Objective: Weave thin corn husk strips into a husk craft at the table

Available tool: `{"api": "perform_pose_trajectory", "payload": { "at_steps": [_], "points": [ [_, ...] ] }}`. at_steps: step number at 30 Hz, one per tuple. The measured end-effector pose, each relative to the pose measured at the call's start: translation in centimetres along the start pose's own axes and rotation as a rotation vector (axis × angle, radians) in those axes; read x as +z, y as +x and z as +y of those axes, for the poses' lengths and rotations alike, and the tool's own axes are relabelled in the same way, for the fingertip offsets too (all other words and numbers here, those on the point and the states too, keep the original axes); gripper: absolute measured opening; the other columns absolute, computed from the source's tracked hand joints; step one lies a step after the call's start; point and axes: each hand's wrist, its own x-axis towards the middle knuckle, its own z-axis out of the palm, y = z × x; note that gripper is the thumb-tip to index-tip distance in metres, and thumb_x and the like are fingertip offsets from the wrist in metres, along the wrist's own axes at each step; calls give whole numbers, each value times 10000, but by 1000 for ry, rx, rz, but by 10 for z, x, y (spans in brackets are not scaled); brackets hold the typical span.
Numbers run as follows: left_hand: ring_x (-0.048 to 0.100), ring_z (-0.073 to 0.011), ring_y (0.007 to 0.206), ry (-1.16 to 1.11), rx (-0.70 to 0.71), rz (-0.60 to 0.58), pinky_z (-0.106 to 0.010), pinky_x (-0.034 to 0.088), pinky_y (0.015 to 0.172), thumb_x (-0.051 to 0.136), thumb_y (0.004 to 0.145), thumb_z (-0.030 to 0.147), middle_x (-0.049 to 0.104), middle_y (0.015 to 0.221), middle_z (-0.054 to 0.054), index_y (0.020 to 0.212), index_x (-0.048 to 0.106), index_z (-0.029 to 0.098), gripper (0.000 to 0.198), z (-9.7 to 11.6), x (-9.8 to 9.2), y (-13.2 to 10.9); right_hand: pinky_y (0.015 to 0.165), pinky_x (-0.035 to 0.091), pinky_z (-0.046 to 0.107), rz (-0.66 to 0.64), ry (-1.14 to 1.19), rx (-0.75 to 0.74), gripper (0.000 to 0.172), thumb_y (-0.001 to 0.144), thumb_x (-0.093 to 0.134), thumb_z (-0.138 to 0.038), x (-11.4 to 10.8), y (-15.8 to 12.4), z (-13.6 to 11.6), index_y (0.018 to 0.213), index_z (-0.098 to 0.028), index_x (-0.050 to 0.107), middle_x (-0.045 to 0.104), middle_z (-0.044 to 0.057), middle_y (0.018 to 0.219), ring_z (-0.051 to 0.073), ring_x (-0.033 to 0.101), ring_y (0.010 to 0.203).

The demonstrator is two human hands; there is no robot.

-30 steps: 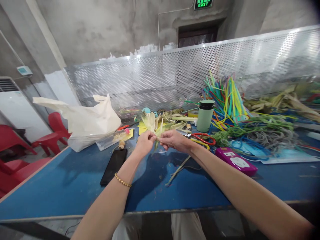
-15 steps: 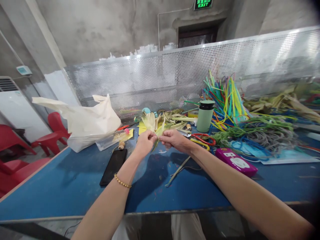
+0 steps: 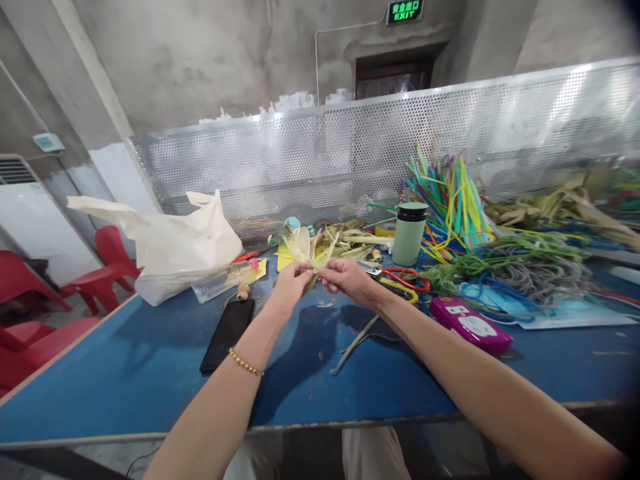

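Pale corn husk leaves [image 3: 299, 244] fan upward from between my fingers above the blue table. My left hand [image 3: 291, 285] is closed, its thumb and fingers pinching the base of the husks. My right hand [image 3: 347, 279] is closed beside it, fingertips pinched on the same husk bundle; the exact grip is too small to make out. Scissors with red and yellow handles [image 3: 407, 280] lie just right of my right hand. Below the hands, thin dry husk strips [image 3: 353, 347] rest on the table. More husk pieces [image 3: 357, 239] lie behind.
A black phone [image 3: 227, 335], a small wooden piece [image 3: 243, 292], a clear bottle [image 3: 240, 272] and a white bag [image 3: 187, 243] are at left. A green cup [image 3: 410, 237], pipe cleaners [image 3: 465, 207], cords [image 3: 535, 273] and a purple box [image 3: 470, 325] are at right. A perforated metal panel [image 3: 280, 160] stands behind.
Both hands stay together at the husks, with only slight finger shifts. My left fingers lie a little flatter over the base. The view has tilted very slightly.
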Motion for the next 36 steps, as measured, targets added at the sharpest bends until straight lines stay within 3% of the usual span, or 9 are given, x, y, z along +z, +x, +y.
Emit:
{"api": "perform_pose_trajectory", "payload": {
  "at_steps": [2,4,10,16,25,32,34,36],
  "points": [
    [611,-152,659,-175,-95,-127,-268,444,617,596,785,326,670,751,-68,888,651,129,229,2,0,-3,432,319,198,17,-18,2,416,709,733,-521,1,-1,1,648,-136,588,588,-5,573,52,439,447],
    [607,-151,629,-216,-117,-174,-265,432,584,619,783,421,667,754,-83,848,657,115,314,3,1,-4,423,306,199,42,-55,3,406,711,729,-510,2,-2,-1,626,-133,604,573,-10,563,48,414,440],
    [443,-65,504,-206,15,-99,-226,319,517,733,689,342,555,619,1,677,593,122,262,-5,3,-3,444,342,201,20,-103,-22,367,783,655,-470,7,-6,-11,646,-130,637,598,12,608,62,431,485],
    [423,-67,511,-227,-30,-98,-228,284,513,725,679,313,546,603,-1,673,597,119,232,-7,1,0,423,445,220,170,-128,-10,229,745,701,-369,6,-4,-11,796,-163,613,639,4,637,97,525,470],
    [321,-43,467,-239,-122,-121,-235,177,478,774,609,359,405,535,54,630,538,136,325,-4,2,-1,386,415,218,153,-199,34,177,779,662,-294,8,-8,-11,737,-174,538,624,-9,592,119,576,430],
    [299,-50,467,-188,-108,-176,-251,173,492,765,610,371,385,494,50,563,501,154,346,-4,-3,0,457,445,237,119,-126,50,139,775,645,-282,11,-7,-6,792,-156,588,673,33,707,131,611,500],
    [287,-51,465,-150,-98,-169,-256,167,494,756,620,372,375,489,52,550,487,159,350,-4,-4,0,482,449,241,83,-154,62,159,785,638,-307,7,-5,-6,782,-155,593,668,35,702,133,614,520],
    [278,-50,463,-108,-97,-177,-258,158,495,752,622,354,369,490,53,551,493,158,332,-4,-4,-2,522,458,250,135,-245,25,183,780,650,-332,0,-3,-7,797,-158,597,668,42,723,139,614,562]
  ]
}}
